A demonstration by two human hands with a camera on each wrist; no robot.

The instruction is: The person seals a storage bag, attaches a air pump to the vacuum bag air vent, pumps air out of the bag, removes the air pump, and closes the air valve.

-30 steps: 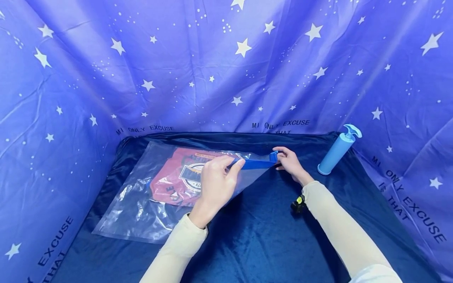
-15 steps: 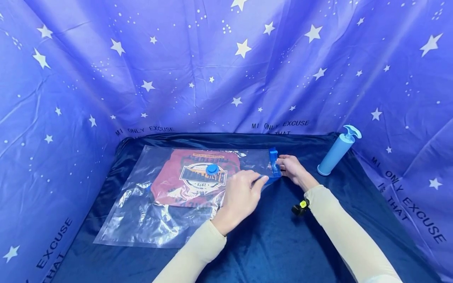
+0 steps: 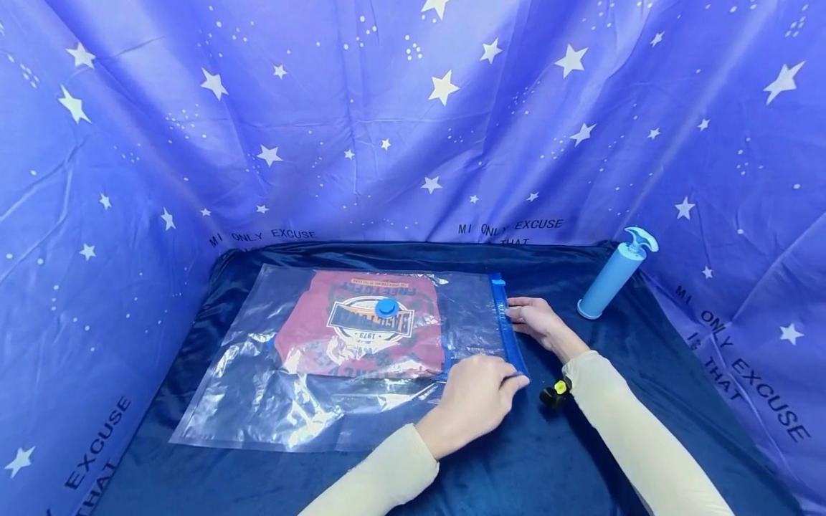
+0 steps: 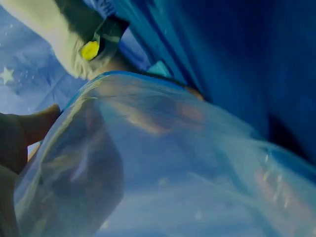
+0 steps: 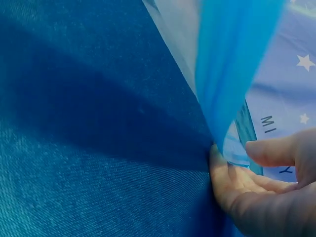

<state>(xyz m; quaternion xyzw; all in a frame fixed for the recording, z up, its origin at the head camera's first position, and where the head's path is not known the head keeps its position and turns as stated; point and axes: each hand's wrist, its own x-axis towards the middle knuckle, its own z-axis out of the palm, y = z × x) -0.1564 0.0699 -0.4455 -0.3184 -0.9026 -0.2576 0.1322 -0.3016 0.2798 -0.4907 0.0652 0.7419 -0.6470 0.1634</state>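
Note:
A clear vacuum storage bag (image 3: 264, 408) lies flat on the dark blue cloth, with a folded red printed garment (image 3: 297, 344) inside it. A round blue valve (image 3: 387, 307) sits on the bag over the garment. Along the bag's right end runs a blue zip strip (image 3: 503, 322), with a small blue slider (image 3: 498, 282) near its far end. My left hand (image 3: 474, 398) pinches the strip's near corner between thumb and fingers. My right hand (image 3: 538, 322) touches the middle of the strip from the right; in the right wrist view its thumb stands apart from the fingers (image 5: 219, 173).
A light blue hand pump (image 3: 609, 279) with a T-shaped handle stands at the right, beyond my right hand. Blue star-printed curtains (image 3: 387, 179) rise along the back and both sides of the dark blue cloth (image 3: 548, 459).
My left hand has moved right and toward me along the strip to its near corner. The bag's lifted right end has come down flat, uncovering the valve. My right hand has moved slightly nearer.

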